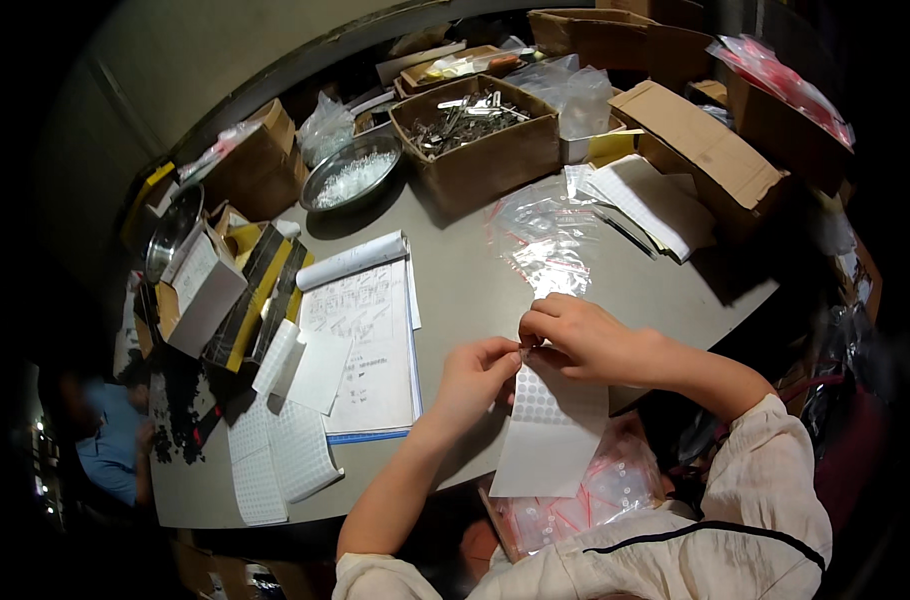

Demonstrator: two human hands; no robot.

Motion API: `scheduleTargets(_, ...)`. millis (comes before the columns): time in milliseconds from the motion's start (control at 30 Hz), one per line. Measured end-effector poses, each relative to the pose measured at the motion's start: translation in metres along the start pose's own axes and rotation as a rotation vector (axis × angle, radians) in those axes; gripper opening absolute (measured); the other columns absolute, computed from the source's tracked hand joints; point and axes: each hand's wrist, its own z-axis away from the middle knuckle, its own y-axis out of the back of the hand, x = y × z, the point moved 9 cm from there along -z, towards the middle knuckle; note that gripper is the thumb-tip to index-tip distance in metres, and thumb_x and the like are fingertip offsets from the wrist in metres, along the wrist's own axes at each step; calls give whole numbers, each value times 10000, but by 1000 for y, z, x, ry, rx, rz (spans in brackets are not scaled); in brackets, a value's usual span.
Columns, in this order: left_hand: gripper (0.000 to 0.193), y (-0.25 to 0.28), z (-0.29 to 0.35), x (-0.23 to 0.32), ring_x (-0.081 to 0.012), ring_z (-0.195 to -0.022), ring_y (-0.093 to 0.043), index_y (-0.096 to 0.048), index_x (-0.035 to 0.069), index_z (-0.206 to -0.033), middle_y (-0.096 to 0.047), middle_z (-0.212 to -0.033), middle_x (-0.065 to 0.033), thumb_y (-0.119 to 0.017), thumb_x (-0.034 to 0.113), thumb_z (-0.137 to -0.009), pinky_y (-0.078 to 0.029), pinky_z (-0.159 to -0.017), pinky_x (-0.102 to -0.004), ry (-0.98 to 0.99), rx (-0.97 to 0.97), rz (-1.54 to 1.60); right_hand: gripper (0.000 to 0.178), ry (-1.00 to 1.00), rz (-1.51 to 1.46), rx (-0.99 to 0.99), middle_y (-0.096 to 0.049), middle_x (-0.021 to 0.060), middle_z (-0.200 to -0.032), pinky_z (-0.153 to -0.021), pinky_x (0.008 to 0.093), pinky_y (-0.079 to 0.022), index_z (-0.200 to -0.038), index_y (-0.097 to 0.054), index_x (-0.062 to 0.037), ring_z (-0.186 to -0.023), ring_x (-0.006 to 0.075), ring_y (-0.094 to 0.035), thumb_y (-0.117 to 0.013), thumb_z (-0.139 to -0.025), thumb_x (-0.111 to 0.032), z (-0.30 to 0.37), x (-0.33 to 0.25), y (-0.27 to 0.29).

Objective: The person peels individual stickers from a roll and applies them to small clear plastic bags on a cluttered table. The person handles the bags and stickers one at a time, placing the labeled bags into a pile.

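A sheet of round pale stickers (560,400) hangs down from between my hands, its lower part blank. My left hand (473,380) pinches the sheet near its upper left corner. Over the sheet's top edge, my right hand (580,338) is closed, its thumb and fingers meeting close to the left fingertips. Whatever is between those right fingertips is too small to make out. Below the sheet, clear plastic bags with red lines (615,490) lie in a pile at my lap, with small round stickers on some.
Beyond my hands lie clear zip bags (545,240). An open notebook (360,340) and more sticker sheets (280,455) rest to the left. Farther back stand a carton of metal pieces (485,165) and a metal bowl (320,200). A person in blue (110,440) is at far left.
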Motion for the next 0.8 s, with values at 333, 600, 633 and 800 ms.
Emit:
scheduleTargets(333, 215, 25, 2, -5, -110, -585, -625, -708, -38, -1048, -671, -779, -36, -657, 161, -984, -487, -544, -252, -7, 54, 124, 352, 202, 186, 149, -605, 120, -989, -830, 418, -498, -1046, -604, -60, -938, 332, -597, -727, -718, -33, -14, -24, -7)
scheduleTargets(600, 224, 32, -7, -16, -109, -568, -601, -698, -15, -934, -652, -751, -28, -647, 195, -990, -475, -536, -251, 33, 59, 116, 397, 362, 363, 213, -632, 76, -983, -780, 384, -518, -1050, -674, -53, -890, 273, -613, -768, -675, 36, -14, -42, -7)
scheduleTargets(633, 224, 31, -7, -17, -105, -577, -594, -696, -11, -916, -649, -752, -23, -646, 195, -988, -474, -544, -253, 49, 45, 119, 398, 393, 376, 179, -633, 73, -984, -782, 382, -518, -1049, -676, -54, -890, 271, -613, -761, -672, 41, -13, -44, -9)
scheduleTargets(800, 205, 36, -14, -25, -78, -641, -543, -702, 0, -862, -624, -749, 12, -646, 169, -964, -454, -592, -268, 29, 105, -14, 351, 465, 314, 133, -633, 64, -958, -777, 370, -511, -1021, -681, -46, -894, 274, -614, -714, -689, 63, -1, -47, -5)
